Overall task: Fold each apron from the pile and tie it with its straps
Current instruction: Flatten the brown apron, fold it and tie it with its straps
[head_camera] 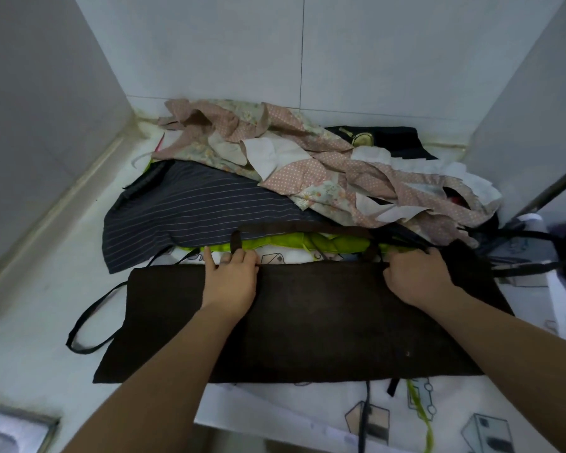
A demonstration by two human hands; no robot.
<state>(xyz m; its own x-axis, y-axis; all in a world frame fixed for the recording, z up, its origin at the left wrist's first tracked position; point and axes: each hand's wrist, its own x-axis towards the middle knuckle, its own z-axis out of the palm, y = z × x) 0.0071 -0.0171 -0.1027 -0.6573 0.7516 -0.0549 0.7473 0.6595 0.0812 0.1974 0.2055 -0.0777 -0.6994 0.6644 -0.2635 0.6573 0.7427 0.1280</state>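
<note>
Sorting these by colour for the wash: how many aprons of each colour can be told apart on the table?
Dark brown apron: 1
Navy pinstriped apron: 1
Pink dotted floral apron: 1
Black apron: 1
Lime-trimmed white apron: 1
Total: 5; the pile may hide more.

Brown apron (307, 322), near edge: matt, coarse-woven cloth. Striped apron (183, 217), left side: smooth, fine cloth. Dotted apron (307, 171), far edge: thin, crumpled cloth. Green trim (275, 244): glossy fabric. Wall tiles (209, 44): smooth, glazed.
</note>
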